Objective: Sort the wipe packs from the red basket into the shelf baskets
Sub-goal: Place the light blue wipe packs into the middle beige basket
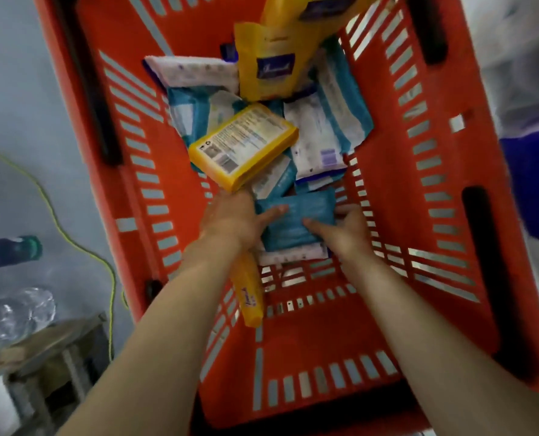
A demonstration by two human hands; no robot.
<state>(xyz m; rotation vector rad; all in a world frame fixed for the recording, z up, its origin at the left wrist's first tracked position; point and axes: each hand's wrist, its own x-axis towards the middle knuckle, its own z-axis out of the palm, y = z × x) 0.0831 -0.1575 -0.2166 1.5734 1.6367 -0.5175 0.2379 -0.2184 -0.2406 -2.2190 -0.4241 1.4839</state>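
Observation:
I look straight down into the red basket (419, 171), which holds several wipe packs in yellow, white and blue. Both of my hands reach in at its near end. My left hand (230, 215) and my right hand (343, 228) grip the two sides of a blue wipe pack (293, 218), thumbs on top. A yellow pack (243, 146) lies label-up just beyond my left hand. Another yellow pack (250, 297) is wedged under my left forearm. Upright yellow packs (268, 70) stand at the far end, and white and blue packs (328, 127) lie between.
A yellow-green cable (73, 243) runs across the grey floor at the left. A purple bottle (6, 251) and crumpled clear plastic (19, 313) lie there too, above a metal stool (47, 350). Purple packaging (535, 184) sits at the right edge.

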